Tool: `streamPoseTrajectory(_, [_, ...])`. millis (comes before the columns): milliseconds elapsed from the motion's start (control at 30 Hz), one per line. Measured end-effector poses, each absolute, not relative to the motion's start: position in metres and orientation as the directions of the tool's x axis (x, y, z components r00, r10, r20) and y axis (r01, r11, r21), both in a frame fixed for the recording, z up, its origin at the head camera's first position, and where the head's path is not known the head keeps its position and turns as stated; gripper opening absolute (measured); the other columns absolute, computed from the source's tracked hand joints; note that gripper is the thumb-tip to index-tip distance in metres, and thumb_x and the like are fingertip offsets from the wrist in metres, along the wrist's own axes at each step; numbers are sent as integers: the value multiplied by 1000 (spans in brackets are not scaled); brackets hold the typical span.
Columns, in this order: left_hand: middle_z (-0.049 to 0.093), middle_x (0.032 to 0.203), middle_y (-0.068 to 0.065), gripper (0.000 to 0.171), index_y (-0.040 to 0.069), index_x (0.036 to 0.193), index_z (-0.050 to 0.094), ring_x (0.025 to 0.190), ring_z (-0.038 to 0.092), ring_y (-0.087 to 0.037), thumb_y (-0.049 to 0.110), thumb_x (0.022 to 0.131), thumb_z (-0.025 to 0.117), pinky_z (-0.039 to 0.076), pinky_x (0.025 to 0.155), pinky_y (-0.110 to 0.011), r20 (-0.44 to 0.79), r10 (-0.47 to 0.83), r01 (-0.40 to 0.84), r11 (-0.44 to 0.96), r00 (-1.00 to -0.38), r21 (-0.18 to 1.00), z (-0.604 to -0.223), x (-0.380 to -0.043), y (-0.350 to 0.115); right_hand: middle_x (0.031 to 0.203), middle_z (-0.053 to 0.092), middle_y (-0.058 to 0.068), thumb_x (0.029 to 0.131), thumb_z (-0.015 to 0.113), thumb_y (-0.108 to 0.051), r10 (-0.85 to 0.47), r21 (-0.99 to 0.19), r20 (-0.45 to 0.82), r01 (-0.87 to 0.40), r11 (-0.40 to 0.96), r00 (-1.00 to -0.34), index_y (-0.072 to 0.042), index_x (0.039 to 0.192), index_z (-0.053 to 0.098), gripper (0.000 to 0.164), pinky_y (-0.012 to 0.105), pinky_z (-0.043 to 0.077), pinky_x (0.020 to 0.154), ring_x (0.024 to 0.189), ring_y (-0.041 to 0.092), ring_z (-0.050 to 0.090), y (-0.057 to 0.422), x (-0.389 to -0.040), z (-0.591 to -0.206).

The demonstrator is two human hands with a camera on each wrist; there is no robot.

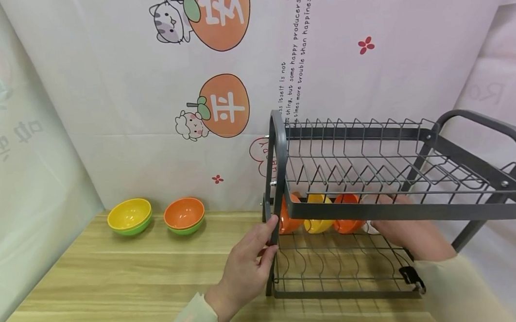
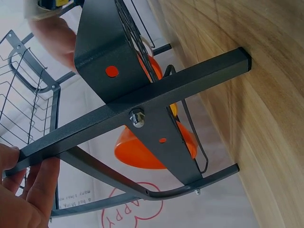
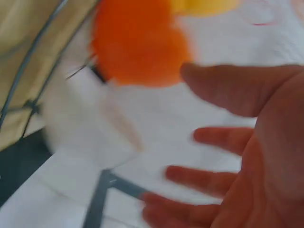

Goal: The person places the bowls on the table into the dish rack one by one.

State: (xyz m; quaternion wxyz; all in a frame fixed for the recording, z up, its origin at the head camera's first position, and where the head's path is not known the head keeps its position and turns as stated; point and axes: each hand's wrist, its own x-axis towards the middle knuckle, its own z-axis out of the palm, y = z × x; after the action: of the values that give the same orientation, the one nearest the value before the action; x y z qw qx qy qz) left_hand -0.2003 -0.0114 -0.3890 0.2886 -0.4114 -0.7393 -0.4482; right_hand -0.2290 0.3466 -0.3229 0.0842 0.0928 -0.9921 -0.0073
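My left hand (image 1: 246, 266) pinches the left upright of a dark grey two-tier dish rack (image 1: 410, 216) between thumb and fingers. In the left wrist view its fingertips (image 2: 45, 173) wrap that bar. Under the upper tier, my right hand (image 1: 401, 224) reaches in from the right, partly hidden by the rack's frame. The right wrist view shows this hand (image 3: 247, 147) with fingers spread and nothing between them, facing a blurred white bowl (image 3: 90, 118) and an orange bowl (image 3: 137, 47). On the lower tier, bowls stand tilted on their sides in a row: orange (image 1: 289, 217), yellow (image 1: 318, 216), orange, then white at the right end.
Left of the rack on the wooden table (image 1: 128, 284) sit two small stacks: a yellow bowl (image 1: 130, 214) over a green one and an orange bowl (image 1: 184, 213) over a green one. Wire slots fill the upper tier. A printed white cloth (image 1: 127, 90) hangs behind.
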Motion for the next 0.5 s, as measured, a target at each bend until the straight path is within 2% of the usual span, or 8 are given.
streamPoseTrajectory(100, [61, 116, -6, 78, 16, 155, 39, 82, 53, -12, -10, 88, 68, 51, 66, -14, 791, 353, 864, 264, -499, 428, -389, -200, -12, 118, 58, 35, 94, 62, -30, -31, -81, 125, -42, 996, -992, 7, 132, 55, 53, 65, 50, 74, 99, 54, 57, 338, -207, -318])
streamPoseTrajectory(167, [61, 117, -7, 77, 16, 155, 39, 82, 53, -12, -10, 89, 68, 50, 65, -14, 788, 352, 861, 263, -506, 435, -389, -200, -11, 128, 49, 41, 95, 62, -37, 46, -139, 107, 31, 990, -993, 11, 142, 42, 71, 67, 49, 74, 103, 59, 53, 333, -193, -314])
streamPoseTrajectory(200, [61, 117, -7, 76, 15, 155, 39, 82, 53, -12, -9, 89, 68, 51, 65, -14, 790, 351, 862, 262, -503, 433, -389, -200, -11, 126, 51, 41, 93, 64, -39, 74, -161, 115, 55, 985, -991, 12, 143, 39, 76, 65, 50, 71, 101, 59, 54, 330, -188, -313])
streamPoseTrajectory(233, [62, 118, -7, 76, 15, 154, 39, 82, 54, -13, -9, 89, 68, 51, 66, -15, 791, 349, 863, 259, -502, 434, -389, -199, -11, 120, 55, 40, 92, 65, -41, 87, -171, 120, 65, 983, -989, 12, 141, 42, 75, 63, 51, 67, 96, 57, 57, 326, -184, -312])
streamPoseTrajectory(300, [62, 118, -7, 76, 15, 154, 40, 82, 54, -13, -9, 88, 68, 52, 66, -15, 792, 346, 862, 261, -504, 434, -389, -199, -10, 111, 61, 36, 93, 64, -44, 99, -185, 110, 78, 980, -989, 13, 132, 51, 70, 62, 51, 67, 93, 55, 59, 319, -178, -309])
streamPoseTrajectory(433, [62, 119, -7, 76, 15, 154, 40, 83, 55, -13, -10, 88, 68, 53, 67, -16, 794, 339, 861, 269, -505, 433, -391, -200, -10, 109, 65, 30, 97, 56, -52, 88, -198, 54, 75, 977, -995, 10, 114, 66, 66, 62, 50, 77, 97, 51, 60, 300, -170, -304])
streamPoseTrajectory(500, [62, 119, -6, 76, 15, 154, 40, 83, 56, -13, -10, 88, 69, 53, 68, -16, 795, 336, 860, 270, -505, 432, -391, -200, -10, 108, 67, 25, 97, 57, -51, 58, -253, 62, 41, 967, -996, 6, 113, 68, 60, 59, 52, 78, 96, 44, 63, 288, -166, -303])
